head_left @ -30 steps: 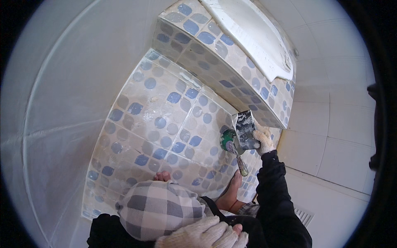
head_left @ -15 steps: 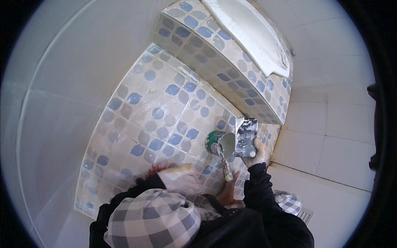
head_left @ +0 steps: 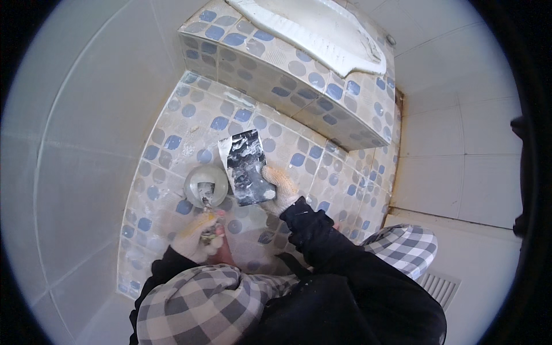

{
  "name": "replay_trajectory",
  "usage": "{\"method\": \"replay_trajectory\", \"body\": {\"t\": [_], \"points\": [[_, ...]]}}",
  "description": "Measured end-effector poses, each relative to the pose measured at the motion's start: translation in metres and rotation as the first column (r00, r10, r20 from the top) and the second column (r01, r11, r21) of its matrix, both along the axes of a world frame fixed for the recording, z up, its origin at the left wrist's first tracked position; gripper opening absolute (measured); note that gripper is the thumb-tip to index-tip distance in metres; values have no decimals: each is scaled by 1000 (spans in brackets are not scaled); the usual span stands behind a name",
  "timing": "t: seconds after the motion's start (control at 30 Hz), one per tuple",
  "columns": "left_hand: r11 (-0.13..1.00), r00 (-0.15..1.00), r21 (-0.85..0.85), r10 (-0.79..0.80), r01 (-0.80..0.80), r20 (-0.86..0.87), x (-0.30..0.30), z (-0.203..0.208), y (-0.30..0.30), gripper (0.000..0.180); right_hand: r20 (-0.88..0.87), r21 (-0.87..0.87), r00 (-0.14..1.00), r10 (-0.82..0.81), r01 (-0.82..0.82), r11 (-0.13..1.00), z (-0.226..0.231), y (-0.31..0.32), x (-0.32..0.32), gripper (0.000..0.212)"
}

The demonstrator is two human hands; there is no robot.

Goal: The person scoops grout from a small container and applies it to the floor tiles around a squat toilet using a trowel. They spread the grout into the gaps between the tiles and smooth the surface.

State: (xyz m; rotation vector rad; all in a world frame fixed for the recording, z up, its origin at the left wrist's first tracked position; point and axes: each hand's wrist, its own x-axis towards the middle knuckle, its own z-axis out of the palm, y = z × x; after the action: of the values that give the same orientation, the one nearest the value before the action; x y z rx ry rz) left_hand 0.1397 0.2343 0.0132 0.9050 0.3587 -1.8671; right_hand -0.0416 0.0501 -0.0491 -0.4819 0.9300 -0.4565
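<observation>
My left hand (head_left: 198,237), in a pale work glove, is closed round the handle of a putty knife (head_left: 206,191). The grey blade sits inside a round can (head_left: 191,187) with a pale inside. My right hand (head_left: 282,188), also gloved, grips a black rectangular board (head_left: 248,164) by its right edge. White paste is smeared over the board's face, and a white piece sticks out along its left side. The board is held up just right of the can, tilted. My palm side is hidden by the board.
Patterned floor tiles (head_left: 310,172) spread around my feet. Behind them rises a tiled step (head_left: 287,92) bearing a white squat toilet pan (head_left: 322,40). Grey walls (head_left: 86,149) close in at left and right. A slotted floor drain (head_left: 441,288) lies at lower right.
The can and the board have both shifted left. My left hand, earlier loose beside the can, has taken hold of the putty knife's handle. The view has shifted a little.
</observation>
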Motion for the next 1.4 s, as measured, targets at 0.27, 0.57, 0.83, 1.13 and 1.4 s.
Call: {"method": "replay_trajectory", "body": {"t": [0.27, 0.57, 0.83, 1.13, 1.4], "points": [[499, -289, 529, -481, 686, 828, 26, 29, -24, 44, 259, -106, 966, 11, 17, 994, 34, -22, -10, 59], [949, 849, -76, -236, 306, 473, 40, -17, 37, 38, 274, 176, 949, -153, 107, 979, 43, -17, -20, 49], [954, 842, -248, -8, 168, 539, 10, -31, 77, 47, 65, 212, 998, -26, 11, 977, 45, 19, -14, 47], [911, 306, -12, -126, 411, 944, -24, -53, 80, 63, -170, -103, 975, 142, -161, 982, 61, 91, -1, 56], [853, -55, 288, -294, 435, 954, -33, -24, 64, 61, -11, 114, 997, 73, -71, 991, 73, 86, 6, 44]]}}
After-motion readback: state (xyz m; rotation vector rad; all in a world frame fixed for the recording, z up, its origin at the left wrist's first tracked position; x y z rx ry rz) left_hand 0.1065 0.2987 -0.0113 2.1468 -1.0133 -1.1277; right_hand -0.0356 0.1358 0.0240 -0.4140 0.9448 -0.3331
